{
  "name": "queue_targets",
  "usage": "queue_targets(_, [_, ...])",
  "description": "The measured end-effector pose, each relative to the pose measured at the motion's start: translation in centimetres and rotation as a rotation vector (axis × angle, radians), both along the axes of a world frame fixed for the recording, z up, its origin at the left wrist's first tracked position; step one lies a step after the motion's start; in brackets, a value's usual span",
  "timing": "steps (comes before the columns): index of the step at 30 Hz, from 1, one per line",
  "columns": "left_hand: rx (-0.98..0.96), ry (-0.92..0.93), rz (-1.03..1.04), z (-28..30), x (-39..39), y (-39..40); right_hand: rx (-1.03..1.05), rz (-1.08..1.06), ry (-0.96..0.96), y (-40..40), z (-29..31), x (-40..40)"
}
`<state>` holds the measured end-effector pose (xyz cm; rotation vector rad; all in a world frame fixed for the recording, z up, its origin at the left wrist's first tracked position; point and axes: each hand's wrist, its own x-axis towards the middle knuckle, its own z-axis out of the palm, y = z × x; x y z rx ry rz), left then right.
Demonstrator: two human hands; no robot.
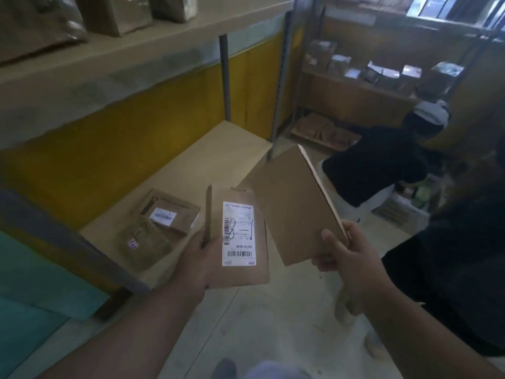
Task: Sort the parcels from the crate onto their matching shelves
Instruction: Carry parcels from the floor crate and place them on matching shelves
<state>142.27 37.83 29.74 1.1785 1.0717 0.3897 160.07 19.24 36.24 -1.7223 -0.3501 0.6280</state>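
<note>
Left hand (200,262) grip clamped on labelled parcel (237,239); right hand (345,254) pinches blank parcel (293,206) alongside it, both above the low shelf (218,149). Label-reading step, likely; next: find each parcel's matching shelf.

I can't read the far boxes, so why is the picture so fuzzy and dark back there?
Head view: the white label on the brown cardboard parcel in the left hand is bright and sharp; the far shelf parcels are dim and blurred; daylight glares from the window; the wide lens bends the near shelf edge.
</note>
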Motion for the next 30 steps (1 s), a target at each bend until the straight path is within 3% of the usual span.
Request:
queue_targets(7, [0.061,0.063,0.275,-0.1,6.4,0.9,0.057,0.194,-0.006,6.1,-3.3,10.0])
queue_targets(14, [0.014,0.164,0.709,-1.4,8.9,-3.0,0.085,0.629,0.087,12.2,-5.2,16.9])
queue_targets(20, [-0.085,0.244,0.957,-2.0,5.5,-8.0,0.128,0.882,0.349,14.6,-7.0,14.9])
queue_targets(24, [-0.123,0.218,1.066,-1.8,2.5,-11.1,0.057,0.987,0.304,14.9,-7.0,12.2])
queue_targets(28, [-0.156,0.158,1.150,-2.3,-0.5,-13.8,0.069,1.063,0.389,14.8,-6.6,9.0])
queue_targets(30, [-0.170,0.135,1.178,-2.5,-1.6,-15.0,0.056,1.092,0.304,14.5,-6.5,7.5])
